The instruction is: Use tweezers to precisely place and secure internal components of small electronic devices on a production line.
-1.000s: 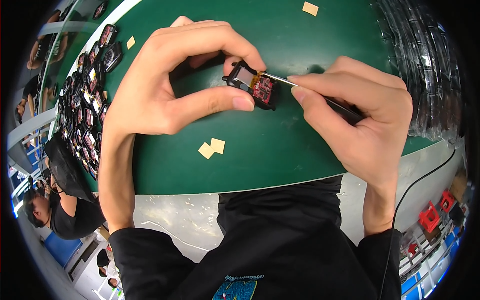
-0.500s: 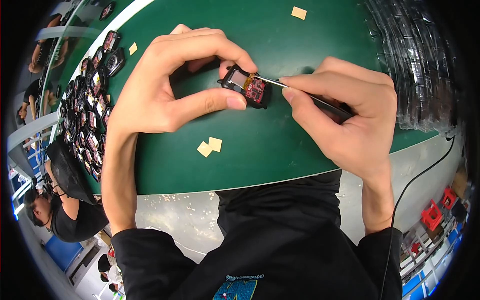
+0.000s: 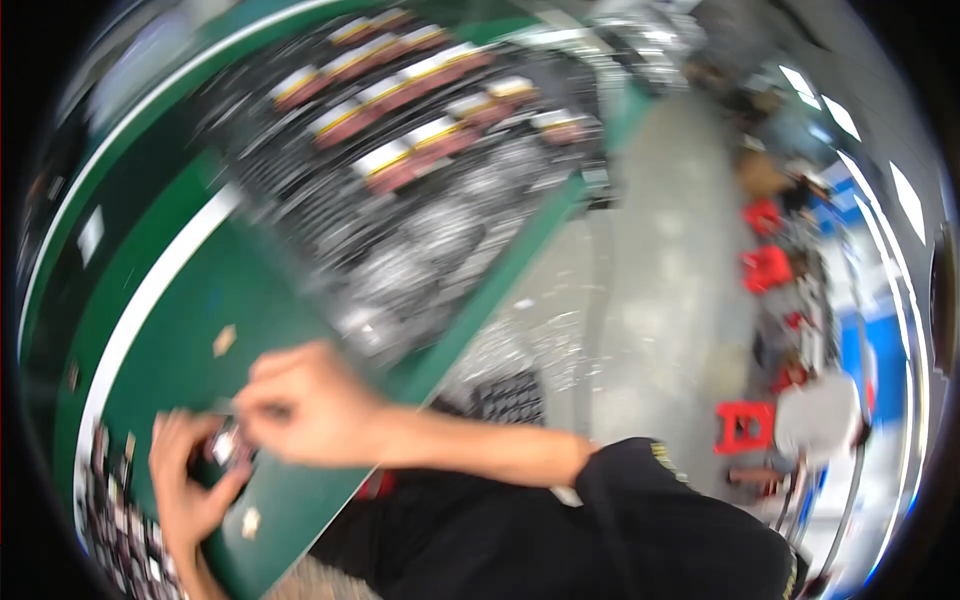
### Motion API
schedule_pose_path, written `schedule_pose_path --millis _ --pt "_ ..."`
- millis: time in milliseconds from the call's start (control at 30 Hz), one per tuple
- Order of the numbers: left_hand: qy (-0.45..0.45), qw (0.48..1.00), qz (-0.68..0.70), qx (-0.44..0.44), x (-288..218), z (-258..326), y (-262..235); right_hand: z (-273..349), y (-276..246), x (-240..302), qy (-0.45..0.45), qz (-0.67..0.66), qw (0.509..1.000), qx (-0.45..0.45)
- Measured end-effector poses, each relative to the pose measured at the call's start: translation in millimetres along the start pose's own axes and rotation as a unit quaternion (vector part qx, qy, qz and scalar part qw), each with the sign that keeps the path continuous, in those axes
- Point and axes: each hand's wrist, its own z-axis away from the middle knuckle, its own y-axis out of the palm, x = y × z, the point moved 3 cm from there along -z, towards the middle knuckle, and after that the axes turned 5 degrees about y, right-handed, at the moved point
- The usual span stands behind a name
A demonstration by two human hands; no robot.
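Observation:
The view is smeared by motion. At the lower left, my left hand (image 3: pixel 185 480) is closed around a small black watch-like case (image 3: pixel 226 446), gripping it between thumb and fingers. A red circuit board showed inside it a moment ago; now its details are blurred. My right hand (image 3: pixel 305 405) is just right of the case, its fingers pinched. A thin metal tool like tweezers (image 3: pixel 224 408) reaches from those fingertips toward the case, mostly hidden by the hand. Whether its tip touches the case I cannot tell.
Stacked plastic trays (image 3: pixel 350 285), with rows of white-and-red units (image 3: pixel 385 160), fill the table's far right. Several black cases (image 3: pixel 120 530) are heaped at the lower left. Small beige squares (image 3: pixel 225 340) lie on the green table (image 3: pixel 200 300). Red stools (image 3: pixel 745 427) stand to the right.
The view has swung to the right, so both hands now appear lower left and the trays come into full view. The case and tool remain in my hands.

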Motion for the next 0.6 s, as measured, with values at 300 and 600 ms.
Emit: schedule_pose_path --millis 300,600 --pt "0.012 0.999 0.041 0.005 -12.2 -12.9 -3.2 9.2 1.1 -8.6 0.079 -0.025 0.996 0.008" --pt "0.017 0.978 0.102 -0.181 21.8 2.3 -41.1 1.4 14.6 2.7 0.037 -0.066 0.997 -0.005"
